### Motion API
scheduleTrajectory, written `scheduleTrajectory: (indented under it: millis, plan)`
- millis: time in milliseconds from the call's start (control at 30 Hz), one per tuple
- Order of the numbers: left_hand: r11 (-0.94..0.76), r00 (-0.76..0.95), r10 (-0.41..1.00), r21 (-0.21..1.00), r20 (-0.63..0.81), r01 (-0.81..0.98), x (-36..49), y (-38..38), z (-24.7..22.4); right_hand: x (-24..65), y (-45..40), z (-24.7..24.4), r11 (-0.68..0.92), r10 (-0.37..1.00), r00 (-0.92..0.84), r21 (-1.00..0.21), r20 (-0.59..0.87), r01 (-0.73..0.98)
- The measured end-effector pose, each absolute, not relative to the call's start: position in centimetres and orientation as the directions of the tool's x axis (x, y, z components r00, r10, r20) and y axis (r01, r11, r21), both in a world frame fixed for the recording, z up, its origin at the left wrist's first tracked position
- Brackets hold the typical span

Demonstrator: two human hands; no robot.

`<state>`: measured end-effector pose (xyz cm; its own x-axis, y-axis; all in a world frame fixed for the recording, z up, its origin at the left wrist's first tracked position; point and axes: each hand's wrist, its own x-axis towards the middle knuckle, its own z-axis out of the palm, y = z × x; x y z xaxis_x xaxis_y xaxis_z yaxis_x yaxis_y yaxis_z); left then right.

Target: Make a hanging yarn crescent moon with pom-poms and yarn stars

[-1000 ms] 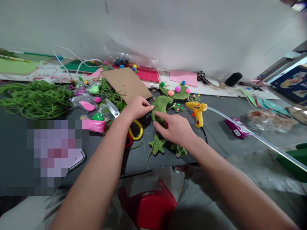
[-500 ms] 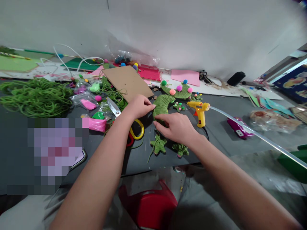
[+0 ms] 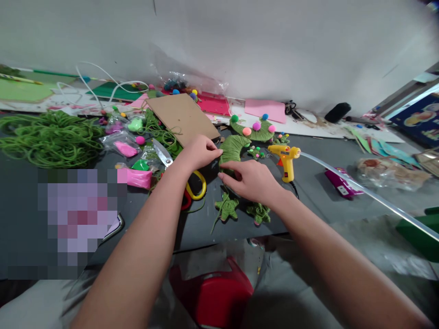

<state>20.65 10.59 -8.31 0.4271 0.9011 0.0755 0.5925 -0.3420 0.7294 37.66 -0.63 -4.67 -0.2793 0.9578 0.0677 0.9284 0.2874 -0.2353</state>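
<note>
Left hand (image 3: 200,154): mine, fingertips drawn close at the nine o'clock edge of the green crescent (image 3: 232,147) — whether pinching it, I cannot tell. Right hand (image 3: 248,180): mine, thumb and forefinger slightly apart at its six o'clock end; grip unclear. Crescent: yarn-wrapped, ridged, lower end hidden by my right hand; on the surface (image 3: 206,224), glue gun (image 3: 287,164) at three o'clock.

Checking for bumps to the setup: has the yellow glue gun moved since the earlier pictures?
No. The yellow glue gun keeps its place relative to the larger pink sheet behind it; both shift slightly together, which fits camera motion.
</note>
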Motion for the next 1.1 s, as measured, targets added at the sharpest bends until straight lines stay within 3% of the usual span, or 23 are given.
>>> scheduleTrajectory:
  millis: [167, 667, 1100]
  plan:
    - [-0.33, 0.423, 0.903, 0.739, 0.067, 0.587, 20.6, 10.6, -8.3, 38.1, -0.3, -4.6, 0.254, 0.967, -0.237, -0.327, 0.092, 0.91]
    - [-0.322, 0.413, 0.909, 0.735, 0.063, 0.597, 20.6, 10.7, -8.5, 37.7, 1.3, -4.4, 0.274, 0.962, -0.271, -0.16, 0.041, 0.949]
    - [-0.361, 0.413, 0.904, 0.718, 0.112, 0.595, 20.8, 10.6, -8.3, 38.4, -1.3, -3.8, 0.349, 0.935, -0.354, -0.233, 0.02, 0.908]
